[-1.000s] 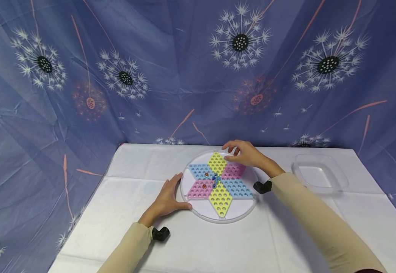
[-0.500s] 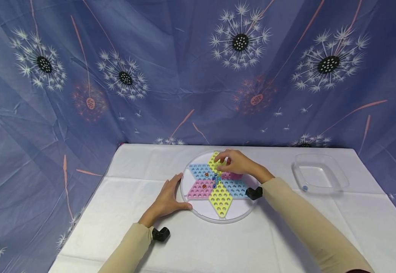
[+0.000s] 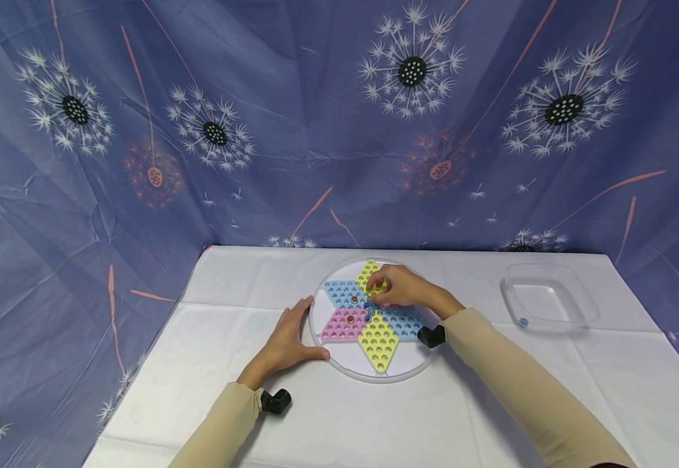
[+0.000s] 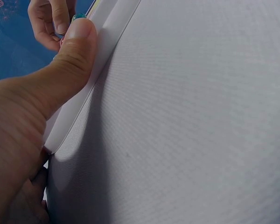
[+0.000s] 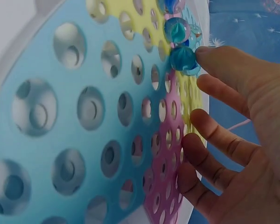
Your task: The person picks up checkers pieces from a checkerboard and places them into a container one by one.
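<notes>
A round Chinese checkers board (image 3: 339,361) with a yellow, blue and pink star lies on the table. My left hand (image 3: 285,341) rests at its left rim, thumb and fingers spread; the thumb (image 4: 79,46) lies on the rim in the left wrist view. My right hand (image 3: 400,286) is over the board's centre. Its thumb and index finger pinch a teal marble (image 5: 182,58), while the other fingers hang loosely bent over the pink section. More blue marbles (image 3: 367,318) cluster at the centre. Two orange-red marbles (image 3: 350,319) sit in left-hand holes. My right hand covers part of the star.
A clear plastic container (image 3: 550,320) stands at the table's right, with a blue marble (image 3: 523,322) at its near left corner. The white-covered table (image 3: 374,422) ends at the back against a blue dandelion-print cloth (image 3: 292,130).
My right hand has moved left and down from the board's upper right to the central marbles. The sleeve's shift has uncovered the blue marble by the container's corner. My left hand stays in place.
</notes>
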{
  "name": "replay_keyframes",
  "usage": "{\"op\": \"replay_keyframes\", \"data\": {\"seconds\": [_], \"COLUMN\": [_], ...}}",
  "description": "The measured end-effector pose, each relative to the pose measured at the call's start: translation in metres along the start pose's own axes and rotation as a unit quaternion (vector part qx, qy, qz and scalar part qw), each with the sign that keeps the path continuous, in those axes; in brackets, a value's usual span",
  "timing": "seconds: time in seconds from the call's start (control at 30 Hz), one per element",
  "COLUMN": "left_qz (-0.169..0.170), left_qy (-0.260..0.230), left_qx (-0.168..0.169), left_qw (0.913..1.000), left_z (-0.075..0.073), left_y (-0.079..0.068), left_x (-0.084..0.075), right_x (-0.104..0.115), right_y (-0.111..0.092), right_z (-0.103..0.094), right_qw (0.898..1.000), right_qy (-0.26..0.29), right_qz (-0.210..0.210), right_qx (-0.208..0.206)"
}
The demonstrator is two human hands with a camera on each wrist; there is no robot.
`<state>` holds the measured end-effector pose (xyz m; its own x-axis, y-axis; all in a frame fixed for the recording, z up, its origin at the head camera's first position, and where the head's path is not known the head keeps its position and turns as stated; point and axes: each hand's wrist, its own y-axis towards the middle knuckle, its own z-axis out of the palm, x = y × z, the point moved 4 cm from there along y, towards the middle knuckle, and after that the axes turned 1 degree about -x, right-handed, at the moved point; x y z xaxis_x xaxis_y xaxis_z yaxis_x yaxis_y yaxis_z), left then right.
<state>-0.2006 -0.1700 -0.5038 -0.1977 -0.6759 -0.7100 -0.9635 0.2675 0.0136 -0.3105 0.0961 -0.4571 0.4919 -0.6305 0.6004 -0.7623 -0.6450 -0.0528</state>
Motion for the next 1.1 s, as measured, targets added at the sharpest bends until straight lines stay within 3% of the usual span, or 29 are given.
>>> {"op": "replay_keyframes", "data": {"seconds": [0.4,0.93,1.1], "left_qz": [0.003,0.007,0.007], "left_qy": [-0.001,0.002,0.003], "left_qx": [-0.002,-0.002,-0.001], "left_qw": [1.0,1.0,1.0], "left_z": [0.001,0.0004,0.0011], "left_y": [0.0004,0.0006,0.0003], "left_x": [0.0,-0.0011,-0.0004], "right_x": [0.0054,0.0061,0.0065], "right_y": [0.002,0.0038,0.0025], "right_z": [0.0045,0.0061,0.0062], "right_qw": [1.0,1.0,1.0], "right_qy": [-0.019,0.005,0.005], "right_qz": [-0.022,0.003,-0.018], "right_qx": [0.004,0.004,-0.009]}}
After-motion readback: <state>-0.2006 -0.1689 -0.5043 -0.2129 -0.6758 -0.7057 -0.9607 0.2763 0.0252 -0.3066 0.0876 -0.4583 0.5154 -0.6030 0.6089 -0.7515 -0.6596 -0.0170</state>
